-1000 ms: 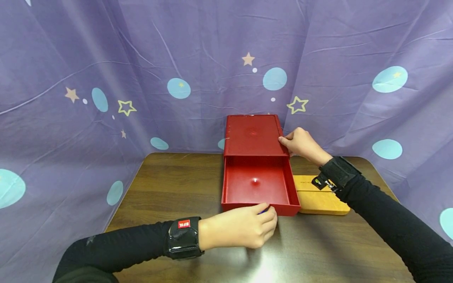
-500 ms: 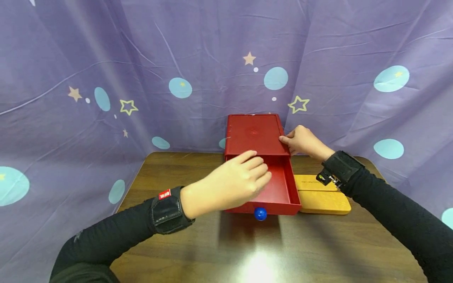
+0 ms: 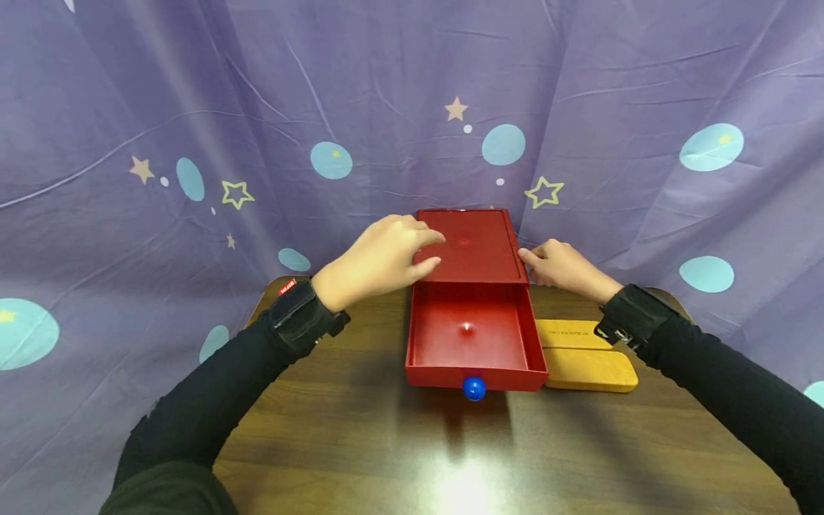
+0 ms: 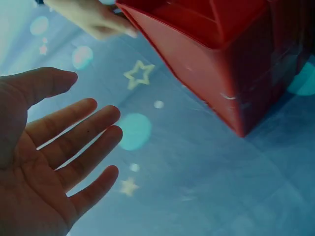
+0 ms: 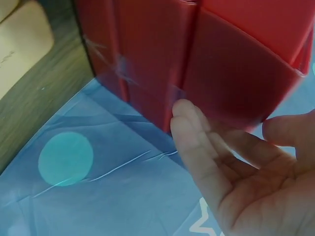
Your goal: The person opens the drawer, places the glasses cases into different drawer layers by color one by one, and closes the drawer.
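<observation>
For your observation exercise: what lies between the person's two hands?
In the head view, the red box sits between the left hand and right hand, its drawer pulled open toward the camera.

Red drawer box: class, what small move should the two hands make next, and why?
Probably close both hands on the red box: the left hand hovers open at its left edge, the right hand touches its right side, and the drawer stands pulled out.

The left hand (image 4: 47,162) is spread, fingers straight, holding nothing, well apart from the red box (image 4: 231,54) (its corner nearest). The right hand (image 4: 91,17) touches the box's far edge, above purple cloth (image 4: 197,187).
</observation>
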Demonstrator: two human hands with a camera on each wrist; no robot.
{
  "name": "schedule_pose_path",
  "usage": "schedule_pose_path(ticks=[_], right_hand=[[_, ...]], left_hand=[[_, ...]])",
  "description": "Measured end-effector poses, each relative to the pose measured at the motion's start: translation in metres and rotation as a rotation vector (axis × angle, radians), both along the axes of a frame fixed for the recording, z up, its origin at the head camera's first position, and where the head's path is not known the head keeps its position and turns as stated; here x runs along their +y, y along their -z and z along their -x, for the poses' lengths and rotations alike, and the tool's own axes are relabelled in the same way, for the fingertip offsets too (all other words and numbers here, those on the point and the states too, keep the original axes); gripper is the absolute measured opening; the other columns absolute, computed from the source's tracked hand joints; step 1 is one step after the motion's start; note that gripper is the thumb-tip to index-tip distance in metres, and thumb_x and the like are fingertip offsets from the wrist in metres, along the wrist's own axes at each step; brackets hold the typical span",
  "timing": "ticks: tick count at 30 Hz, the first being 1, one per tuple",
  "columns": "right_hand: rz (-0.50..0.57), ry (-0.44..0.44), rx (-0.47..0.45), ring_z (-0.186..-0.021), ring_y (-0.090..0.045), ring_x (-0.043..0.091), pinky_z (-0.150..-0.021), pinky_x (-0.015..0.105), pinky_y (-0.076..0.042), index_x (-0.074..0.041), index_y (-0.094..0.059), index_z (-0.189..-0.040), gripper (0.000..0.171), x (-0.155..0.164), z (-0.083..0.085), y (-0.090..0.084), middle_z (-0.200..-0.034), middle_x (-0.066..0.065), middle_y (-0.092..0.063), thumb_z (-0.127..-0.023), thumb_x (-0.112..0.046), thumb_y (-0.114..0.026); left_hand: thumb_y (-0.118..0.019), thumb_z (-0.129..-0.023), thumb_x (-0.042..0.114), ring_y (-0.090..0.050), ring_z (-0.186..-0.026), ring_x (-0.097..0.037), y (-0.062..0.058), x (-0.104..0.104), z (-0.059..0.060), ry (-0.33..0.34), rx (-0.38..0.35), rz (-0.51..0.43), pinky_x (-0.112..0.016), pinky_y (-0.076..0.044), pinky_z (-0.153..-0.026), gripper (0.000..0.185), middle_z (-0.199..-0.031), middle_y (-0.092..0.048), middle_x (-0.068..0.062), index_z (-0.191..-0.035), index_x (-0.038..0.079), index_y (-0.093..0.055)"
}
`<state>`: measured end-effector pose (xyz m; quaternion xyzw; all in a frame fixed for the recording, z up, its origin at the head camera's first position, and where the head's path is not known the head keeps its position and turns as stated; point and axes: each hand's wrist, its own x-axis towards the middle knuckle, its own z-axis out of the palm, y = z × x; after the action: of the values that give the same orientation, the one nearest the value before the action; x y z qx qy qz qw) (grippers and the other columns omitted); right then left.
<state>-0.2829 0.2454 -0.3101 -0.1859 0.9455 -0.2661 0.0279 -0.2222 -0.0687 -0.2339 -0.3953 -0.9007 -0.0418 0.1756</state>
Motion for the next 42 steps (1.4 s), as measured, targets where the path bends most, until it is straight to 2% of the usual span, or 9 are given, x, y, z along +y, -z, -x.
schedule_pose_path(ticks=[3, 7, 10, 12, 14, 21, 24, 28, 42], right_hand=[[-0.018, 0.001, 0.018, -0.054, -0.044, 0.012, -0.053, 0.028, -0.033, -0.006, -0.06, -0.066, 0.051, 0.006, -0.005, 0.004, -0.056, -0.003, -0.05, -0.109, -0.028, -0.045], [-0.053, -0.004, 0.058, -0.057, -0.044, 0.013, -0.054, 0.028, -0.033, -0.002, -0.072, -0.088, 0.034, 0.016, -0.013, 0.01, -0.061, -0.002, -0.052, -0.106, -0.022, -0.052], [-0.081, -0.024, 0.124, -0.068, -0.06, 0.017, -0.06, 0.032, -0.045, 0.003, -0.074, -0.112, 0.028, 0.022, -0.02, 0.014, -0.075, 0.007, -0.069, -0.101, -0.017, -0.059], [-0.109, -0.047, 0.161, -0.078, -0.068, 0.021, -0.066, 0.038, -0.052, 0.005, -0.072, -0.119, 0.03, 0.027, -0.025, 0.016, -0.09, 0.014, -0.076, -0.099, -0.015, -0.062], [-0.134, -0.076, 0.184, -0.087, -0.073, 0.025, -0.072, 0.043, -0.057, 0.006, -0.071, -0.12, 0.032, 0.03, -0.031, 0.019, -0.102, 0.018, -0.077, -0.097, -0.015, -0.066], [-0.251, -0.166, 0.206, -0.089, -0.072, 0.029, -0.075, 0.048, -0.059, 0.005, -0.069, -0.123, 0.042, 0.038, -0.05, 0.032, -0.105, 0.017, -0.075, -0.088, -0.016, -0.078], [-0.293, -0.186, 0.198, -0.096, -0.071, 0.034, -0.078, 0.05, -0.058, 0.004, -0.067, -0.126, 0.051, 0.043, -0.058, 0.041, -0.114, 0.02, -0.073, -0.082, -0.016, -0.083], [-0.32, -0.206, 0.165, -0.106, -0.068, 0.042, -0.084, 0.056, -0.057, 0.004, -0.065, -0.128, 0.06, 0.049, -0.066, 0.053, -0.121, 0.023, -0.07, -0.076, -0.017, -0.088], [-0.352, -0.223, 0.106, -0.095, -0.066, 0.035, -0.069, 0.044, -0.058, 0.001, -0.067, -0.118, 0.065, 0.072, -0.074, 0.095, -0.106, 0.017, -0.067, -0.061, -0.013, -0.095]], left_hand=[[-0.068, -0.096, 0.023, -0.067, -0.098, -0.025, 0.0, -0.006, 0.013, -0.083, -0.163, -0.068, -0.04, -0.054, -0.087, 0.029, -0.109, -0.076, -0.004, -0.122, 0.011, -0.073], [-0.068, -0.096, 0.021, -0.07, -0.096, -0.02, 0.001, -0.011, 0.03, -0.17, -0.35, -0.172, -0.037, -0.053, -0.084, 0.029, -0.108, -0.077, -0.005, -0.122, 0.01, -0.073], [-0.066, -0.095, 0.017, -0.073, -0.097, -0.02, 0.005, -0.012, 0.042, -0.228, -0.434, -0.226, -0.036, -0.054, -0.085, 0.029, -0.107, -0.078, -0.009, -0.12, 0.006, -0.073], [-0.065, -0.094, 0.017, -0.072, -0.097, -0.02, 0.009, -0.013, 0.05, -0.278, -0.471, -0.24, -0.034, -0.054, -0.085, 0.03, -0.106, -0.078, -0.009, -0.119, 0.005, -0.073], [-0.064, -0.093, 0.018, -0.071, -0.092, -0.019, 0.013, -0.012, 0.056, -0.334, -0.528, -0.25, -0.031, -0.053, -0.083, 0.032, -0.103, -0.077, -0.009, -0.12, 0.003, -0.072], [-0.065, -0.097, 0.02, -0.063, -0.065, -0.012, 0.028, -0.01, 0.071, -0.469, -0.803, -0.331, -0.032, -0.061, -0.079, 0.033, -0.07, -0.064, -0.004, -0.121, -0.002, -0.065], [-0.065, -0.096, 0.019, -0.063, -0.064, -0.013, 0.033, -0.007, 0.074, -0.481, -0.837, -0.344, -0.037, -0.061, -0.083, 0.02, -0.064, -0.058, -0.001, -0.098, -0.001, -0.068], [-0.066, -0.096, 0.018, -0.066, -0.065, -0.018, 0.038, -0.003, 0.078, -0.486, -0.842, -0.342, -0.037, -0.062, -0.08, 0.026, -0.06, -0.056, -0.002, -0.074, 0.003, -0.062], [-0.067, -0.095, 0.01, -0.063, -0.054, -0.014, 0.047, 0.002, 0.093, -0.508, -0.963, -0.477, -0.035, -0.063, -0.075, 0.02, -0.069, -0.061, -0.01, -0.082, 0.002, -0.053]])
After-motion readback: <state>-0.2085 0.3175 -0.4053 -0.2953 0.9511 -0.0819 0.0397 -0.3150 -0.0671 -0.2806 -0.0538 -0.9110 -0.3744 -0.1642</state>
